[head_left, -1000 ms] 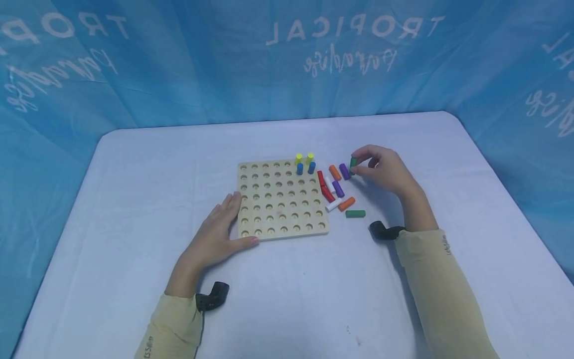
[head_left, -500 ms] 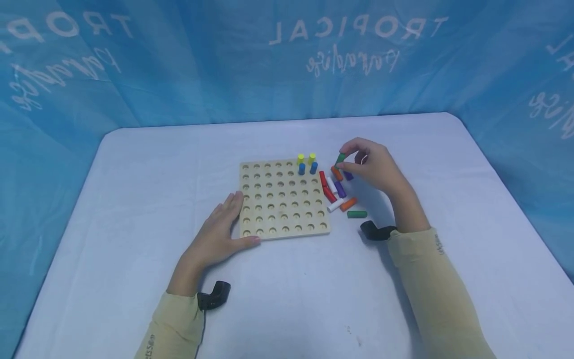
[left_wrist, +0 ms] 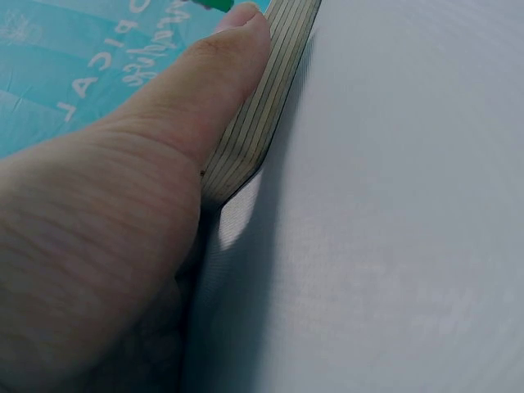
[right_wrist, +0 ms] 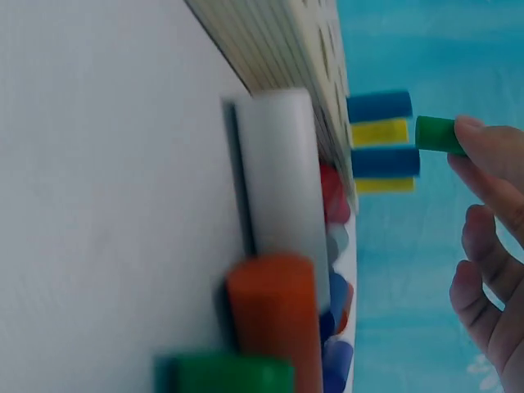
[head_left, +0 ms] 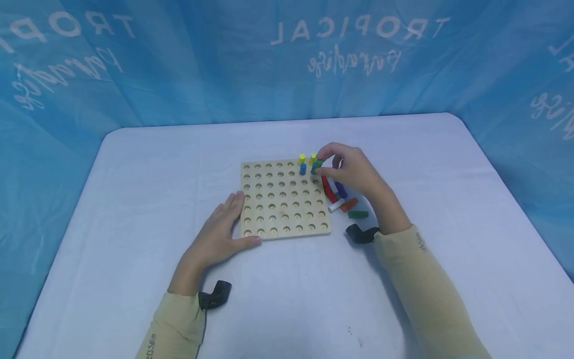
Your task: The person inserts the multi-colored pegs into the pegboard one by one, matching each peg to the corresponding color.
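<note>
A square wooden peg board [head_left: 265, 200] with rows of holes lies on the table. Two yellow pegs [head_left: 302, 158] and two blue pegs [head_left: 303, 169] stand upright in its far right corner. My left hand [head_left: 214, 233] rests at the board's near left corner, fingers straight along the left side and thumb on the front edge. Between thumb and fingertip my right hand [head_left: 354, 169] pinches a green peg [right_wrist: 435, 133], held above the board by the blue pegs. In the right wrist view its end is apart from the standing pegs.
Loose pegs lie right of the board: red [head_left: 331, 194], white [head_left: 336, 205], purple [head_left: 341, 190], orange [head_left: 349, 204] and a second green peg [head_left: 358, 214]. Some others are hidden behind my right hand. A blue printed curtain [head_left: 224, 75] hangs beyond the white table [head_left: 287, 299].
My right hand has carried the green peg leftward, from beside the loose pegs to over the board's far right part. The left hand stays at the board's corner.
</note>
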`<state>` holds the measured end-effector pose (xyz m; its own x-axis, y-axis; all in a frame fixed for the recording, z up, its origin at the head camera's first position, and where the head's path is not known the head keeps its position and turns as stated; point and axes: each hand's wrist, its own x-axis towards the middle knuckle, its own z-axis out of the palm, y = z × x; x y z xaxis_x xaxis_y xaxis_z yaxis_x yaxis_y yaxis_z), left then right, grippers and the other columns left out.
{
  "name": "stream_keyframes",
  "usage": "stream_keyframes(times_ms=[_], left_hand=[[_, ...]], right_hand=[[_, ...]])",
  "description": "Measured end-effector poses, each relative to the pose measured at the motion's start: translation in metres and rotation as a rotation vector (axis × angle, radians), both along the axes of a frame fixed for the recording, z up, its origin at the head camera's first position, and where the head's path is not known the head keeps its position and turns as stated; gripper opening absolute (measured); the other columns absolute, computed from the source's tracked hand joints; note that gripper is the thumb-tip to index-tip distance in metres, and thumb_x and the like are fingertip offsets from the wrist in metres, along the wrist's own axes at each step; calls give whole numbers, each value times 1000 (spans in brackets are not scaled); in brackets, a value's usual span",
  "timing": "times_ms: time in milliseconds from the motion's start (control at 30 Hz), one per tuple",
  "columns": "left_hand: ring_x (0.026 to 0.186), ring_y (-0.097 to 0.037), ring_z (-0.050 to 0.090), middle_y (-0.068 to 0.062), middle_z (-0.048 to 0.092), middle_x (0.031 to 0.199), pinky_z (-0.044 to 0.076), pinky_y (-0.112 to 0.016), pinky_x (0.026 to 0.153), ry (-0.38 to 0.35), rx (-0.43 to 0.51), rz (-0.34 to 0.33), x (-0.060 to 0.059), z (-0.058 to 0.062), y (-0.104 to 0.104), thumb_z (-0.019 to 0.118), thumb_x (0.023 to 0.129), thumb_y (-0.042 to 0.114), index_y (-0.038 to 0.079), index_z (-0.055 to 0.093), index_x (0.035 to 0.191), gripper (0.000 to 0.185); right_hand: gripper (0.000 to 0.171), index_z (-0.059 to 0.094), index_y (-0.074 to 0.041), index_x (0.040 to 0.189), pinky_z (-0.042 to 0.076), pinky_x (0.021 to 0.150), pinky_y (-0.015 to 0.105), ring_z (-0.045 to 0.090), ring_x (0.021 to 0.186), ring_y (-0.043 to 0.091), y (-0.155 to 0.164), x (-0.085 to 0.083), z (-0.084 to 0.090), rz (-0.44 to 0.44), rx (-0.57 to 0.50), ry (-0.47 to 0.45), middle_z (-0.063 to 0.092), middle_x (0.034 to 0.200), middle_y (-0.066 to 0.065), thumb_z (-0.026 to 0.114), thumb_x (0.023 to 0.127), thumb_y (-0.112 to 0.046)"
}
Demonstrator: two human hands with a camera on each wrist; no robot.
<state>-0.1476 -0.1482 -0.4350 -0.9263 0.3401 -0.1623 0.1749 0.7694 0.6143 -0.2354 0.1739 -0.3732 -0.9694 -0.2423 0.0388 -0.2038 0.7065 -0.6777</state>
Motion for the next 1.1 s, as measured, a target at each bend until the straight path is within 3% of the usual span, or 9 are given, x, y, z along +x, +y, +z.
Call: stream_keyframes(times_ms=[333, 1100], left_hand=[[157, -23, 5, -1, 6, 168, 5, -48, 128, 3, 7, -10, -2, 1, 1, 75, 76, 64, 17, 6, 161, 119], [157, -25, 6, -2, 7, 168, 7, -50, 127, -2, -6, 4, -1, 1, 0, 75, 75, 64, 17, 7, 161, 120]], right_hand=[[24, 71, -20, 112, 49, 59, 33, 58, 81, 19, -17, 1, -3, 107, 82, -5, 71, 103, -4, 76, 88, -20], [22, 69, -22, 111, 51, 71, 31, 58, 76, 17, -25, 0, -10, 155, 185, -42, 70, 97, -3, 76, 89, -21]])
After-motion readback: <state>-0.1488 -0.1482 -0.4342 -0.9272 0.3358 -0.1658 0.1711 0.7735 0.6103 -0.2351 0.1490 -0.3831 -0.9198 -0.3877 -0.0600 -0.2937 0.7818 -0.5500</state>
